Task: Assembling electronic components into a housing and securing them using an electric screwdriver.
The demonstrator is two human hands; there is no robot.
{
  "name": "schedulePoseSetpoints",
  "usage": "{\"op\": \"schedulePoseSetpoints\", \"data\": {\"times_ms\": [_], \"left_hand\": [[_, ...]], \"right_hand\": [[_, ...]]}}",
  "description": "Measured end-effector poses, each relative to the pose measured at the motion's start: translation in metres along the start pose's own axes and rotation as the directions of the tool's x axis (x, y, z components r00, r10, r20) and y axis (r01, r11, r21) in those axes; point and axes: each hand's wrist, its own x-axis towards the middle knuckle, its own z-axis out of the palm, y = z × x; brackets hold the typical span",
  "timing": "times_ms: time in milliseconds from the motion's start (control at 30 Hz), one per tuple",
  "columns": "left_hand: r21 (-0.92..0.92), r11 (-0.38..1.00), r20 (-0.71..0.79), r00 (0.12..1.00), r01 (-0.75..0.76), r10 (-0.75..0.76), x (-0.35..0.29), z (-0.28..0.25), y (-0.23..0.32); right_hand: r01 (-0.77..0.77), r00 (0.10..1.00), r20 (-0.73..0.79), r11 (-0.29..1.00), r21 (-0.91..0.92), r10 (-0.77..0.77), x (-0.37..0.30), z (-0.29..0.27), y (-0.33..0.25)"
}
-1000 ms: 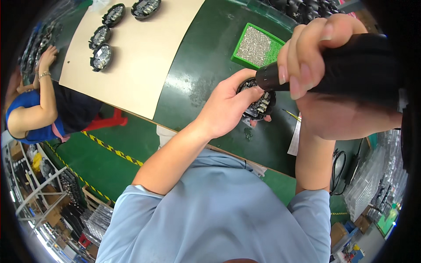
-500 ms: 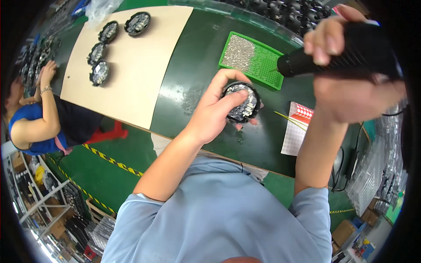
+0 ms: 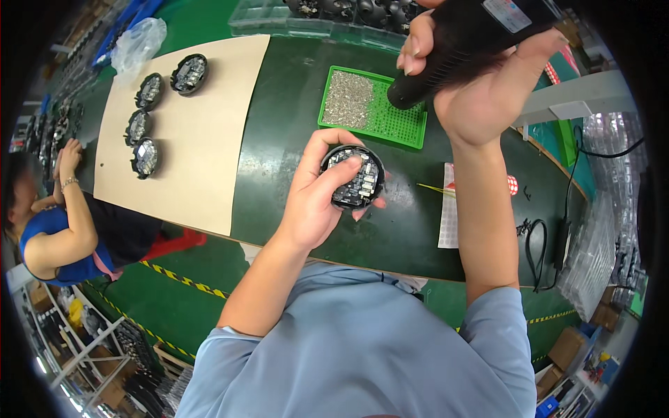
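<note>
My left hand (image 3: 313,198) grips a round black housing (image 3: 357,182) with a circuit board inside, its thumb lying across the board. The housing is held above the dark green table, with the board facing up. Farther right, my right hand (image 3: 481,104) is wrapped round a thick black power screwdriver (image 3: 474,38). The screwdriver's nose points down and left over the green perforated tray (image 3: 401,129); its bit cannot be made out. A heap of small silvery screws (image 3: 348,101) covers the tray's left half.
Several similar housings (image 3: 189,74) lie on a beige sheet (image 3: 202,153) at left. Tweezers (image 3: 435,189) and a sticker sheet (image 3: 448,223) lie beside my right forearm. A black cable (image 3: 536,254) hangs at right. A co-worker (image 3: 63,230) sits at far left.
The screwdriver in my right hand has moved left, and its nose is now farther over the tray. My left hand still holds the housing. The whole view has shifted somewhat.
</note>
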Motion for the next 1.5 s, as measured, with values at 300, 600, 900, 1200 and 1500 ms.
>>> {"op": "schedulePoseSetpoints", "data": {"times_ms": [300, 600, 900, 1200, 1500], "left_hand": [[-0.034, 0.999, -0.012, 1.0, -0.003, 0.003, 0.001, 0.0, 0.001], [-0.013, 1.0, -0.041, 0.999, -0.009, 0.008, 0.0, 0.002, 0.004], [-0.037, 0.998, -0.036, 0.999, -0.042, 0.04, 0.001, -0.001, 0.001], [-0.07, 0.997, -0.053, 0.998, -0.032, 0.028, 0.002, 0.0, 0.0], [-0.076, 0.996, -0.051, 0.998, -0.037, 0.033, -0.001, -0.002, 0.001]], "right_hand": [[-0.013, 1.0, 0.014, 0.999, -0.032, 0.013, -0.001, 0.002, 0.006], [-0.027, 0.999, 0.026, 0.999, 0.028, 0.027, -0.001, -0.001, 0.007], [-0.005, 0.999, 0.046, 1.0, 0.008, 0.005, 0.001, -0.003, 0.008], [0.009, 0.965, 0.214, 0.84, 0.543, -0.149, 0.014, 0.004, 0.03], [0.066, 0.929, 0.319, 0.929, 0.364, -0.191, 0.002, -0.024, -0.025]]}}
